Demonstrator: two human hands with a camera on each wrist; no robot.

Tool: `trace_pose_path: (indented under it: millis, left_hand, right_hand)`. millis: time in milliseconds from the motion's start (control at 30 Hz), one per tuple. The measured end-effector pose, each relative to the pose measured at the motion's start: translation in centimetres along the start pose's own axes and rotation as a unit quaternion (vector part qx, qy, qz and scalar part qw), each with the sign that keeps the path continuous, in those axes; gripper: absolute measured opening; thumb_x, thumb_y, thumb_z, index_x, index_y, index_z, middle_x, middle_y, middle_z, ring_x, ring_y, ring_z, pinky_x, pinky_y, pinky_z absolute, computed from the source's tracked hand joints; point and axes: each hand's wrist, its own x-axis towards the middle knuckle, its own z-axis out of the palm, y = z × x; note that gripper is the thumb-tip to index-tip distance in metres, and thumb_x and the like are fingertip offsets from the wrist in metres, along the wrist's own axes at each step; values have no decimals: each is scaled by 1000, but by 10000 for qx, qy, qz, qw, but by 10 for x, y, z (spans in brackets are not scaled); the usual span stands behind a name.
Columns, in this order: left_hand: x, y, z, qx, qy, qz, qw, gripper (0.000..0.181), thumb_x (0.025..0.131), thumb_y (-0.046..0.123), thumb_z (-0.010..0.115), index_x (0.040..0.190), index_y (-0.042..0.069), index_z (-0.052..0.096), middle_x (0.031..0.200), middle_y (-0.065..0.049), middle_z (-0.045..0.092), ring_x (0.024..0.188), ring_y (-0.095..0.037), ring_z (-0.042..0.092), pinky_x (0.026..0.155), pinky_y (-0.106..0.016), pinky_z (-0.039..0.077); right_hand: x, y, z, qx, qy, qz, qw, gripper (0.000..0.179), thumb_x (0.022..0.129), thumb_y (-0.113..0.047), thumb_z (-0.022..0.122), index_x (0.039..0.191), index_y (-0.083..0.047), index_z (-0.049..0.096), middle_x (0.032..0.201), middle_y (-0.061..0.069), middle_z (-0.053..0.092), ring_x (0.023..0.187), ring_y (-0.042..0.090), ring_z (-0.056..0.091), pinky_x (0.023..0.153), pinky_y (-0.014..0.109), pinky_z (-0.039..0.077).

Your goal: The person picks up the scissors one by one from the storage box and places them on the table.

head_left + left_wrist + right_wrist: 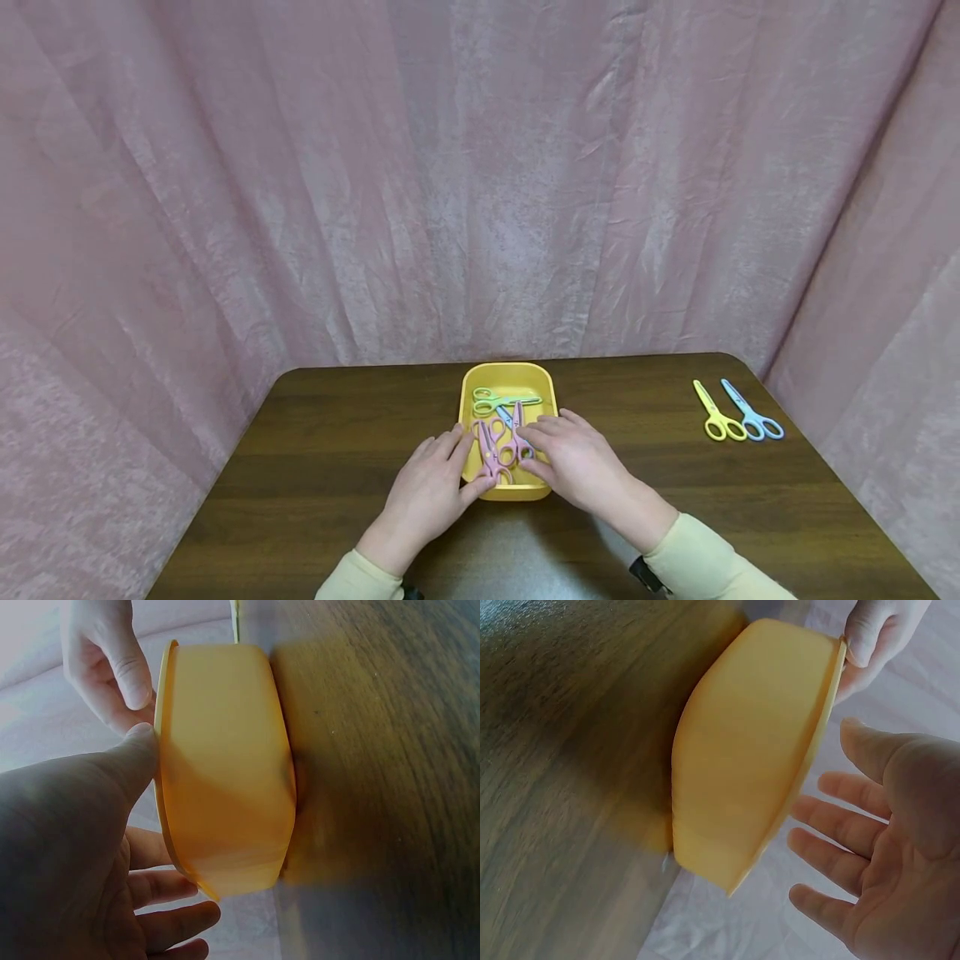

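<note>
A yellow tray (513, 493) stands on the table with several small scissors in it. Inside lie green scissors (487, 402), partly covered blue scissors (505, 416) and two pink scissors (487, 450). My left hand (429, 492) is at the tray's near left corner, thumb by the front rim and the handle of the left pink pair, fingers spread along the left side. Over the right rim reaches my right hand (577, 462), its fingertips near the other pink scissors (517, 433). In the right wrist view its fingers look extended, with nothing seen in them.
Yellow scissors (717, 417) and blue scissors (752, 417) lie side by side on the right of the dark wooden table (337, 442). Pink curtains (510, 208) hang behind the table and along its sides.
</note>
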Motion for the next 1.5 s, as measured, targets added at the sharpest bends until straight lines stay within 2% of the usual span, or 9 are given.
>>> trace_pose_path:
  millis: [233, 467, 767, 1000, 1267, 1500]
  left_hand:
    - [-1, 0, 1, 79, -94, -55, 9999, 77, 104, 60, 70, 150, -1, 64, 151, -23, 63, 135, -42, 64, 118, -56, 48]
    - [0, 1, 0, 128, 41, 13, 9999, 73, 105, 59, 70, 148, 0, 66, 149, -22, 64, 133, -42, 65, 116, -54, 50]
    - [0, 1, 0, 111, -59, -3, 9999, 75, 105, 61, 68, 150, 0, 66, 150, -23, 64, 133, -42, 65, 117, -55, 49]
    - [-1, 2, 0, 106, -211, -70, 9997, 76, 106, 63, 65, 151, 2, 65, 152, -23, 63, 135, -42, 64, 119, -54, 47]
    - [0, 1, 1, 149, -142, -39, 9998, 75, 106, 62, 66, 150, 2, 66, 151, -23, 64, 134, -41, 65, 118, -55, 48]
    - [0, 1, 1, 146, -130, -55, 9998, 76, 105, 63, 65, 150, 2, 66, 150, -23, 64, 132, -43, 66, 119, -54, 47]
  right_hand:
    - [5, -5, 5, -82, -9, -124, 9999, 46, 93, -35, 91, 128, -9, 80, 126, 7, 79, 122, 27, 73, 115, 60, 50]
    - [11, -8, 7, -92, -254, -32, 9996, 44, 94, -36, 90, 128, -9, 81, 133, 11, 77, 127, 27, 71, 114, 62, 50]
    - [13, -7, 13, -177, -268, 13, 9995, 40, 92, -36, 91, 120, -10, 81, 127, 12, 77, 123, 28, 72, 112, 63, 52]
    - [15, -7, 17, -164, -518, 119, 9984, 38, 93, -35, 91, 119, -10, 81, 124, 11, 78, 122, 28, 72, 113, 63, 50]
    - [18, -5, 21, -313, -575, 126, 9978, 35, 91, -36, 92, 113, -12, 82, 109, 5, 78, 109, 27, 74, 111, 63, 51]
    - [21, -6, 22, -502, -447, 66, 9977, 28, 88, -35, 93, 102, -14, 80, 87, 0, 67, 86, 27, 68, 104, 60, 55]
